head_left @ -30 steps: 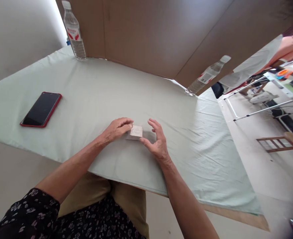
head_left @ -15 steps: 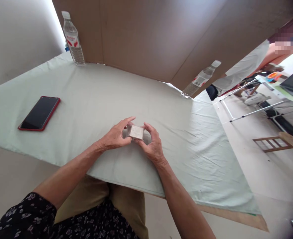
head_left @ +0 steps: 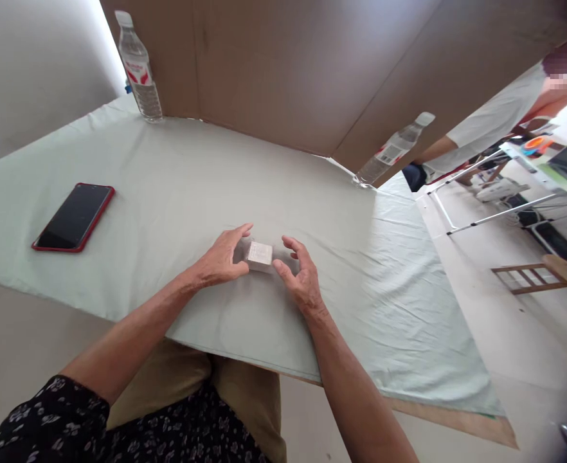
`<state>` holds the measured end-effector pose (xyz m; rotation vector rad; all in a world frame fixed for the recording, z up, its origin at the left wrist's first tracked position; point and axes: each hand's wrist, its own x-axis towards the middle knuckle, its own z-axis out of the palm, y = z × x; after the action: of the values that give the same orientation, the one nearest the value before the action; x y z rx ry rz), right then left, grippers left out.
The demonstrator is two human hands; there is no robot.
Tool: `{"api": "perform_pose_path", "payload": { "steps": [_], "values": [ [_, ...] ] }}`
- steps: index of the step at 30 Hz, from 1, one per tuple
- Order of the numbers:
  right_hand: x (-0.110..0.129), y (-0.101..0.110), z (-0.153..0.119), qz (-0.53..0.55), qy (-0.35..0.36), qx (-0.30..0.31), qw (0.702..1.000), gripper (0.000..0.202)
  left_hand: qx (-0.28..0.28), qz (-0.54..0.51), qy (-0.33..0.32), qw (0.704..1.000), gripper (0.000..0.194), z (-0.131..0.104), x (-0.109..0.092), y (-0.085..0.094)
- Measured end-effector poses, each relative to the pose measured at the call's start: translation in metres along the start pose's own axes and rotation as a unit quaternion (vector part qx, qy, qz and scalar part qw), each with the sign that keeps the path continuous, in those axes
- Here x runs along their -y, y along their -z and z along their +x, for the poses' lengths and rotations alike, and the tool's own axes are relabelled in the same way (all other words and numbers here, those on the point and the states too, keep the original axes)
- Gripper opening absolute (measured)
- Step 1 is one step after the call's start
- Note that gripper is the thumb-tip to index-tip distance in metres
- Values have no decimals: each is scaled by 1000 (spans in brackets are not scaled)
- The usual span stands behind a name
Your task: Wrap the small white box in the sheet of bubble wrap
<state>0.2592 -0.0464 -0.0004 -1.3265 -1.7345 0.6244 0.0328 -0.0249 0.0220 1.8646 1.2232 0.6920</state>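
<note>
A pale green cloth [head_left: 191,186] covers the table, and a brown cardboard panel [head_left: 274,77] stands along its far side. One water bottle [head_left: 141,80] is upright at the panel's left end; a second bottle [head_left: 392,154] stands by its right end and appears slanted in this view. A phone [head_left: 74,217] in a red case lies well to the left of the hands.

The left hand [head_left: 222,259] is spread, with thumb and fingers parted in a wide curve; the right hand [head_left: 304,278] mirrors it, also spread. Smallest is the small pale box [head_left: 260,254], which sits on the cloth between the two hands. Each thumb tip is right beside one of its near corners; whether either thumb touches it, I cannot tell. Neither hand is pinching it.
</note>
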Motion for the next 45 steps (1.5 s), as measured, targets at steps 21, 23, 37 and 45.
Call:
{"api": "perform_pose_path", "payload": {
  "steps": [21,23,37,45],
  "values": [
    [0,-1,1,-27,93,-67,993,12,10,21,-10,1000,89,4,1,-2],
    [2,-2,1,-32,92,-66,993,12,9,19,-8,1000,89,4,1,-2],
    [32,8,29,-268,253,11,930,12,-5,76,-35,996,83,10,8,-9],
    [40,-3,36,-330,299,39,895,20,-16,58,-25,998,79,11,5,-9]
  ]
}}
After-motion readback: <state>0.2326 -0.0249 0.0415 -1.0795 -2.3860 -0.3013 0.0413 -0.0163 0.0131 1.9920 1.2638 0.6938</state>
